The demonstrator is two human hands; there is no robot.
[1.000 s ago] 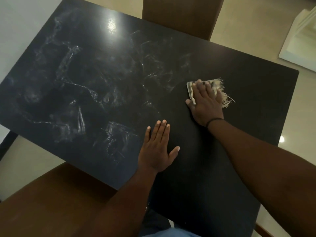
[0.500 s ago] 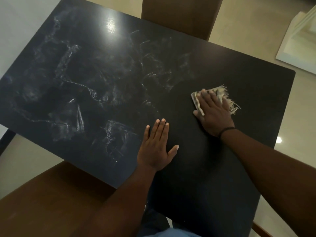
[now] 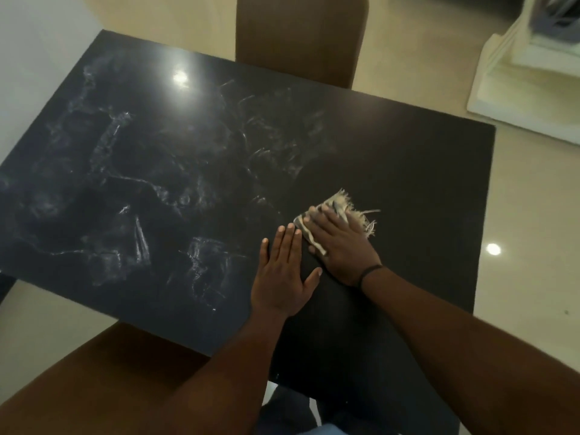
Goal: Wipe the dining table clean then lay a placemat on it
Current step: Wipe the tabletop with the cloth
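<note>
The dining table [image 3: 408, 158] has a dark, glossy top. White smears [image 3: 194, 171] cover its left and middle parts, while the right part looks plain dark. My right hand [image 3: 340, 246] lies flat on a frayed beige cloth [image 3: 343, 208] and presses it onto the table, just right of the smears. My left hand [image 3: 282, 274] rests flat on the tabletop beside it, fingers apart, holding nothing. No placemat is in view.
A brown chair back [image 3: 301, 36] stands at the table's far side. Another brown chair [image 3: 78, 381] is at the near left, under my left arm. A white piece of furniture [image 3: 527, 67] stands on the tiled floor at the far right.
My right hand has slid the cloth toward me and to the left, ending close beside my left hand. The left hand has stayed flat in the same spot.
</note>
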